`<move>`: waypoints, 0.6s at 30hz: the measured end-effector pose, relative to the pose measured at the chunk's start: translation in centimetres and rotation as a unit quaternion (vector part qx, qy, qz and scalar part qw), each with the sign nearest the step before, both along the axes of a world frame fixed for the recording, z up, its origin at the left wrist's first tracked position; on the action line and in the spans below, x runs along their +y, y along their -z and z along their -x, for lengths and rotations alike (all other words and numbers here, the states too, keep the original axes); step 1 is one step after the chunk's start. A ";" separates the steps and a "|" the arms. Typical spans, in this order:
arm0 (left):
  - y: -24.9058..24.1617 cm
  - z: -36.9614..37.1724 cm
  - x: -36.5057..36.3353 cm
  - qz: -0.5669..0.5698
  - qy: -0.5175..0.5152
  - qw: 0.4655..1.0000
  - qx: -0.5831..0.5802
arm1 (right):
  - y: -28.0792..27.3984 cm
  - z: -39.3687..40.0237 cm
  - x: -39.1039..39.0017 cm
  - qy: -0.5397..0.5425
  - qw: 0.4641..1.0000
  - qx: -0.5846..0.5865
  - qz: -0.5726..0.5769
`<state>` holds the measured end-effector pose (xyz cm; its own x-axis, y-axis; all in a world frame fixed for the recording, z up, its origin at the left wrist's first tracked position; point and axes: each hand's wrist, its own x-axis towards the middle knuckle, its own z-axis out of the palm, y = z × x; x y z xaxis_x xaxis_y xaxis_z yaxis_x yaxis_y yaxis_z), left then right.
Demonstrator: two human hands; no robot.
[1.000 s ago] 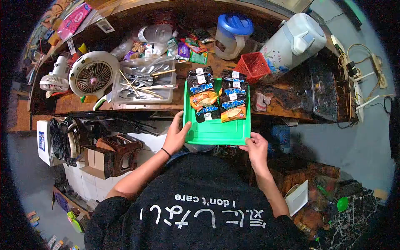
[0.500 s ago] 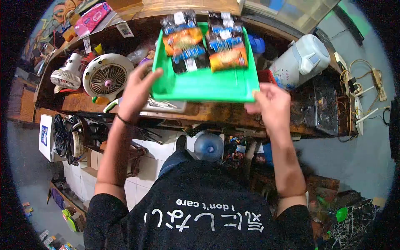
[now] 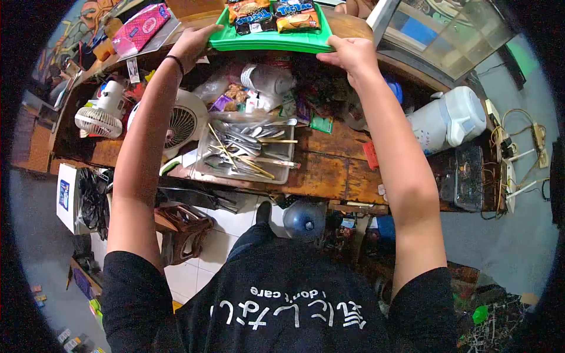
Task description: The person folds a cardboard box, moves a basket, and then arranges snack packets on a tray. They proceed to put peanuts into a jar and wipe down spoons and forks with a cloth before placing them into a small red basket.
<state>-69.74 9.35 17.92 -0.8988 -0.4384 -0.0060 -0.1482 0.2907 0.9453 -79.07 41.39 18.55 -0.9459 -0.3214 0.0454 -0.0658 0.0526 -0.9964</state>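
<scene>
A green plastic tray (image 3: 276, 44) is held out at the top of the head view, over the raised back ledge. Several snack packets (image 3: 298, 22) in black, blue and orange lie in it; the frame's top edge cuts off its far part. My left hand (image 3: 197, 44) grips the tray's left near corner. At the right near corner, my right hand (image 3: 353, 54) pinches the rim between thumb and fingers. Both arms are stretched forward above the wooden table.
Below the tray, a clear bin (image 3: 282, 170) of spoons, forks and chopsticks stands on the wooden table (image 3: 335, 176). Two fans, a small one (image 3: 97, 120) and a larger one (image 3: 182, 120), are at left. A thermos jug (image 3: 453, 120) stands right. A pink tissue pack (image 3: 141, 26) rests on the ledge.
Both hands have carried the green tray forward and slightly left, from above the table to the back ledge. The cutlery bin and the clutter behind it have come into view.
</scene>
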 end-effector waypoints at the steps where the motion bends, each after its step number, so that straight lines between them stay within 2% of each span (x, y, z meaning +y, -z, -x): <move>1: 0.3 0.9 -0.9 -0.001 0.002 1.000 -0.003 | 0.4 0.5 -0.5 0.006 1.000 -0.008 0.004; 3: 0.9 2.3 -2.1 0.176 -0.040 0.983 -0.027 | 1.2 1.6 -1.4 0.025 0.999 -0.005 0.021; 6: 1.4 3.3 -2.5 0.196 -0.019 0.980 -0.014 | 2.0 2.4 -2.1 0.041 0.997 0.009 0.059; 7: 2.4 4.1 -3.3 0.195 -0.018 0.981 -0.015 | 2.0 2.4 -2.3 0.041 0.996 0.018 0.080; 8: 3.8 5.2 -4.1 0.184 -0.012 0.981 0.059 | 2.0 2.3 -2.4 0.043 0.996 0.017 0.080; 9: 4.6 6.0 -4.8 0.173 -0.007 0.976 0.134 | 1.8 1.8 -2.3 0.046 0.998 0.025 0.040; 10: 3.6 5.1 -3.5 0.172 -0.005 0.976 0.135 | 1.6 1.2 -2.2 0.049 0.998 0.033 0.001; 12: 2.5 1.9 -0.7 0.079 -0.128 0.977 0.150 | 3.1 -0.1 -2.0 0.136 0.990 0.032 0.009; 13: 3.5 0.3 -0.2 0.087 -0.189 0.958 0.200 | 4.3 -0.8 -2.0 0.180 0.983 0.019 0.030; 14: 4.6 -1.5 0.8 -0.020 -0.203 0.953 0.222 | 7.6 -0.5 -2.2 0.178 0.979 0.092 -0.024; 15: 6.0 -3.1 3.1 -0.009 -0.240 0.930 0.279 | 10.5 -0.4 -2.3 0.175 0.968 0.163 -0.079; 16: 8.4 -4.7 4.4 0.221 -0.235 0.902 0.289 | 11.1 -1.4 -3.2 0.139 0.971 0.170 -0.093; 17: 9.9 -5.9 6.8 0.083 -0.213 0.929 0.291 | 11.7 -2.7 -4.6 0.103 0.973 0.174 -0.109; 18: 10.4 -7.9 8.6 0.016 -0.193 0.970 0.146 | 12.7 -2.9 -5.8 0.098 0.945 0.259 -0.174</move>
